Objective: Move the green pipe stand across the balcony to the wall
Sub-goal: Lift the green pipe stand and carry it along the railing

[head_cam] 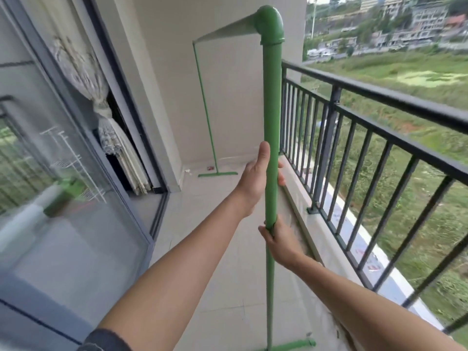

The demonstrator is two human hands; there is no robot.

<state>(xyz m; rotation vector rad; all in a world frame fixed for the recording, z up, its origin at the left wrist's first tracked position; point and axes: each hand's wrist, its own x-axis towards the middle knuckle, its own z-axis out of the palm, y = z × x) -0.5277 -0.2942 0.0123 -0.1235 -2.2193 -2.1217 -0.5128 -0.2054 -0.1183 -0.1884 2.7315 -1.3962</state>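
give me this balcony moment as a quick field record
setting: balcony, railing on the right, glass door on the left
pipe stand: upright, its far post by the wall
left hand: grip around the near post, higher up
right hand: grip around the same post, lower down
stand foot: near the floor; contact unclear

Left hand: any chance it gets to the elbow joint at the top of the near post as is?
Probably yes. The left hand grips the near post midway up, and the post is bare from there to the elbow joint. It would have to let go and slide upward; the right hand holds lower down.
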